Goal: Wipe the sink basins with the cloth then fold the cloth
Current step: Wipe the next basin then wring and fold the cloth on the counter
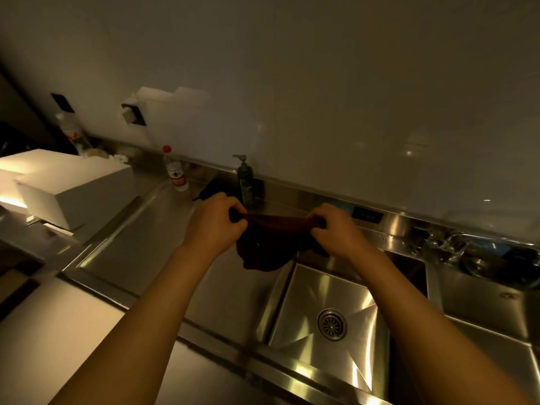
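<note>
Dark cloth (270,244) pinched taut between my left hand (216,220) and right hand (336,229); I'd match corners before folding toward six o'clock.

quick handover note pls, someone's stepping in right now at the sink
Left hand and right hand each pinch a top corner of the dark cloth, stretched between them in the air, its lower part hanging above the left edge of the sink basin.
Done: cannot tell whether the basins have been wiped.
Left: fold the cloth, not yet folded, and set it down.
</note>
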Demonstrator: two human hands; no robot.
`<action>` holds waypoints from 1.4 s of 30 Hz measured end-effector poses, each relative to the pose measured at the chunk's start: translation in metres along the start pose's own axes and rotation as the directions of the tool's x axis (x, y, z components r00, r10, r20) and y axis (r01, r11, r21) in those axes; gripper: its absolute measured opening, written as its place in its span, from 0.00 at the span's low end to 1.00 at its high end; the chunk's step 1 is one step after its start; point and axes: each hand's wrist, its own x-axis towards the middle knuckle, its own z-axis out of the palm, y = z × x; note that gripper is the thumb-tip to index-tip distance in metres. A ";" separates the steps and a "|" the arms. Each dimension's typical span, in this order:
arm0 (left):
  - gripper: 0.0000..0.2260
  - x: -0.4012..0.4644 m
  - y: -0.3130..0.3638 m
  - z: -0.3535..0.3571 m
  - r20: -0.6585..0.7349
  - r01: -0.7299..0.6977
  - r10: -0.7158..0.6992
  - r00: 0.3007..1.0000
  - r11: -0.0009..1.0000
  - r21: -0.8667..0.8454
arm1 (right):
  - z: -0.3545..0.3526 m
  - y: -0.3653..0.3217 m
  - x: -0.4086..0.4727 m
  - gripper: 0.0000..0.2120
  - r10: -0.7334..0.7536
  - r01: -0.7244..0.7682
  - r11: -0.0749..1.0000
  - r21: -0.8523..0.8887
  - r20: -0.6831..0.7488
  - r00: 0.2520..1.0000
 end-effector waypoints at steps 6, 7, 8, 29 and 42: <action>0.04 0.016 -0.033 0.002 0.030 0.036 -0.037 0.999 0.999 0.028 | 0.028 0.005 0.029 0.11 0.076 -0.075 0.994 -0.086 0.010 0.997; 0.04 0.020 -0.042 0.003 0.036 0.040 -0.041 0.998 0.999 0.032 | 0.033 0.006 0.034 0.10 0.101 -0.101 0.991 -0.091 -0.003 0.995; 0.05 0.024 -0.051 0.004 0.046 0.044 -0.045 0.998 0.998 0.034 | 0.037 0.004 0.039 0.10 0.129 -0.129 0.988 -0.082 -0.007 0.992; 0.10 0.049 -0.188 0.032 0.565 0.002 0.029 0.825 0.998 -0.056 | 0.062 -0.084 0.120 0.05 0.507 -0.456 0.859 -0.234 0.265 0.820; 0.16 0.048 -0.264 0.087 0.545 0.142 -0.179 0.819 0.984 0.110 | 0.199 -0.029 0.127 0.13 0.545 -0.549 0.831 0.093 0.062 0.836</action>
